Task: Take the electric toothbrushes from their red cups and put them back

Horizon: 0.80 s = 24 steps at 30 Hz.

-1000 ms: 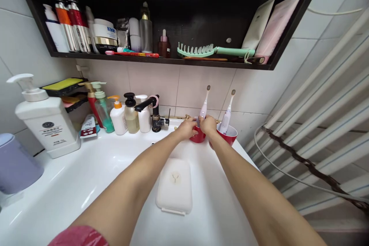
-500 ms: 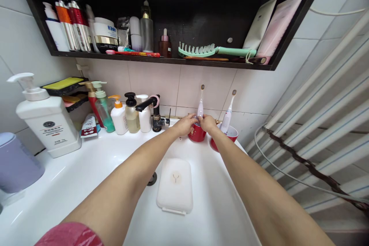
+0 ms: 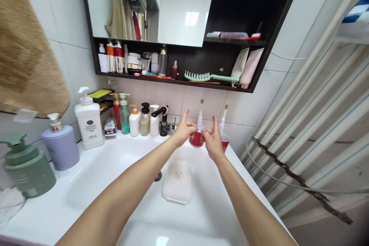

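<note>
My left hand (image 3: 183,130) hovers over the back of the sink, its index finger raised and its thumb stretched toward a red cup (image 3: 196,140). In a mirrored pose, my right hand (image 3: 212,141) is on the cup's other side, one finger up. Nothing shows in either hand; whether the fingertips touch the cup I cannot tell. A pale electric toothbrush (image 3: 200,120) stands upright in that cup. Partly behind my right hand, a second red cup (image 3: 226,142) holds another electric toothbrush (image 3: 222,125), tilted.
A white lidded case (image 3: 177,184) lies in the sink (image 3: 138,207). Left of the black faucet (image 3: 163,121) several pump bottles (image 3: 135,123) line the ledge. Overhead hangs a dark cabinet (image 3: 184,81) with a hairbrush (image 3: 198,77); white pipes (image 3: 302,142) rise at right.
Both hands have drawn off the red cup and its toothbrush, fingers now pointing up. The view has tilted up and pulled back, showing more of the cabinet and left counter.
</note>
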Tool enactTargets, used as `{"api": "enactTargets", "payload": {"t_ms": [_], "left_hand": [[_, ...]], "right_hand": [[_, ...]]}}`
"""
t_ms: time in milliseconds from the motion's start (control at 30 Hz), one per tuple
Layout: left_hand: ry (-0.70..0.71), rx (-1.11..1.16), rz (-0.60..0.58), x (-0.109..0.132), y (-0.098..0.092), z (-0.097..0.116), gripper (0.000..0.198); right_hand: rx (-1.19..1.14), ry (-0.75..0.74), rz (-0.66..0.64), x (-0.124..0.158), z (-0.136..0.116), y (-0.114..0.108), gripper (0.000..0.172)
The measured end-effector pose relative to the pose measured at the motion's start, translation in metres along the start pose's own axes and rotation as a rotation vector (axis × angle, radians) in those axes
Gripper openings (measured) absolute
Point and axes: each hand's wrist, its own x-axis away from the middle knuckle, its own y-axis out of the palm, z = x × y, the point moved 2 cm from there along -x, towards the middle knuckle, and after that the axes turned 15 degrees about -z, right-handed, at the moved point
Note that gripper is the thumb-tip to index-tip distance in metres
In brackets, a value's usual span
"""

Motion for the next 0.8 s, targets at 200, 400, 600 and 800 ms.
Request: {"api": "enactTargets", "payload": {"t_ms": [200,400,600,800], "left_hand": [[0.203,0.502,-0.201,0.040,0.016,0.058,0.080],[0.110,0.552,-0.050,0.056,0.019,0.062,0.070],[-0.126,0.680,-0.088,0.054,0.017,0.067,0.055],[-0.283,0.593,-0.154,0.048,0.024,0.057,0.059]], "right_hand": [[-0.351,-0.201,-0.169,0.032,-0.063,0.011,0.071],[-0.447,-0.103,-0.083,0.043,-0.069,0.015,0.053],[-0.541,0.035,0.062,0.038,-0.077,0.019,0.038],[-0.339,0.130,0.043,0.040,-0.059,0.029,0.047]]}}
